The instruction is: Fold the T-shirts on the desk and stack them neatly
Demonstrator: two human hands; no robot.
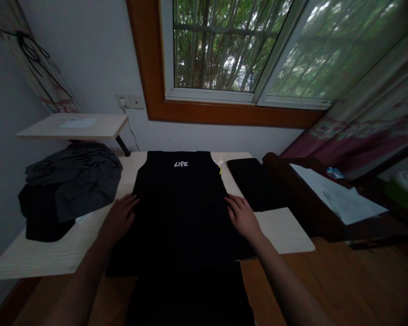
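Observation:
A black sleeveless top (pixel 182 208) lies spread on a pale table, with white lettering near its far edge and a small yellow tag at its right side. On the left edge of the garment rests my left hand (pixel 120 215), fingers stretched out over the cloth. My right hand (pixel 243 215) lies on the opposite edge, its fingers likewise extended and touching the fabric. Neither hand grips anything. The near part of the garment reaches the table's front edge, where it blends with dark cloth below.
Crumpled dark grey and black clothes (pixel 78 185) are heaped on the left under a raised shelf (pixel 71 129). A folded black cloth (pixel 255 183) lies to the right on the table (pixel 285 231). Beyond it stands dark brown furniture with a paper sheet (pixel 336 194). A window is ahead.

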